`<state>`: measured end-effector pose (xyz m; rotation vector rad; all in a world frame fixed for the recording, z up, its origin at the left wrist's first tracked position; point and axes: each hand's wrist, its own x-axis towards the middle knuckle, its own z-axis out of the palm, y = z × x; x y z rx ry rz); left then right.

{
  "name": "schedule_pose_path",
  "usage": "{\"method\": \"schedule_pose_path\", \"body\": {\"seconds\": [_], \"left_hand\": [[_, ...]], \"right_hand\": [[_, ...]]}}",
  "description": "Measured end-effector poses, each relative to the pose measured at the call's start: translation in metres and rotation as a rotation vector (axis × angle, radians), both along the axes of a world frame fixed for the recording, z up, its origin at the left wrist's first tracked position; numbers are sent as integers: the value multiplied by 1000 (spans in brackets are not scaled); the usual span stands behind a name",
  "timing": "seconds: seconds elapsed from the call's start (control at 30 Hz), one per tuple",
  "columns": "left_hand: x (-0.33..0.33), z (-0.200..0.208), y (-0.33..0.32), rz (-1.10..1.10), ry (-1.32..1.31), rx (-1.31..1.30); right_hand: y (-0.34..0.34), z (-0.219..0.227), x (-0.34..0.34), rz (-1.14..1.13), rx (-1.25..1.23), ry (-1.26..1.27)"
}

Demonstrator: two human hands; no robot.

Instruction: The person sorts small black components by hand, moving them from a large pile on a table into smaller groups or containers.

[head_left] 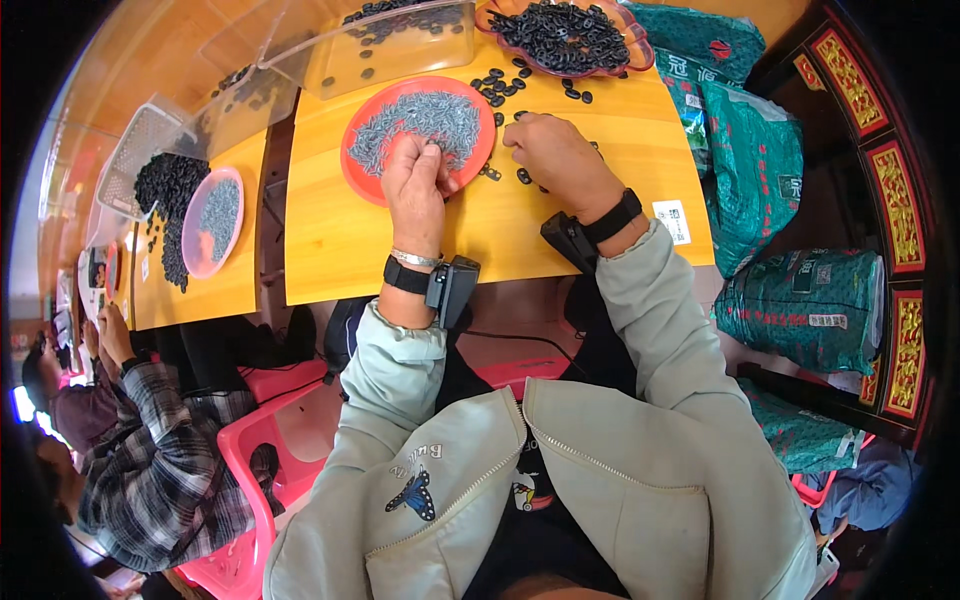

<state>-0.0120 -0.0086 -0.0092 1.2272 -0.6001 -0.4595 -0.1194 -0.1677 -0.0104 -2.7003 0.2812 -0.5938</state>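
Note:
My left hand (pixel 415 178) is over the near edge of a red round plate (pixel 355 130) heaped with small grey metal screws (pixel 428 112). Its thumb and fingers are pinched together; a small dark thing seems to show at the tips, too small to name. To the right, my right hand (pixel 562 158) rests low over the yellow table with its fingers curled in. Small black oval pieces with holes (pixel 524 176) lie around and under it, one by its fingertips. What its fingers hold, if anything, is hidden. Each wrist wears a black strap with a box-like device.
A red scalloped dish (pixel 640 52) of black pieces stands at the back, beside a clear plastic bin (pixel 400 62). Green bags (pixel 755 170) crowd the table's right side. On a left-hand table are a pink plate (pixel 208 262) of screws and a white basket (pixel 140 150). People sit nearby.

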Motion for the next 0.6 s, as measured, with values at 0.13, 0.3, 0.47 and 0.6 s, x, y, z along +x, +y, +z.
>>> {"method": "schedule_pose_path", "body": {"seconds": [0.13, 0.3, 0.47, 0.6], "left_hand": [[0, 2, 0, -3, 10, -11], [0, 6, 1, 18, 59, -2], [0, 4, 1, 11, -15, -7], [-1, 3, -1, 4, -23, -6]], "right_hand": [[-10, -2, 1, 65, 129, -18], [-26, 11, -10, -70, 167, -109], [-14, 15, -11, -25, 180, 14], [-10, 4, -7, 12, 31, 15]]}}
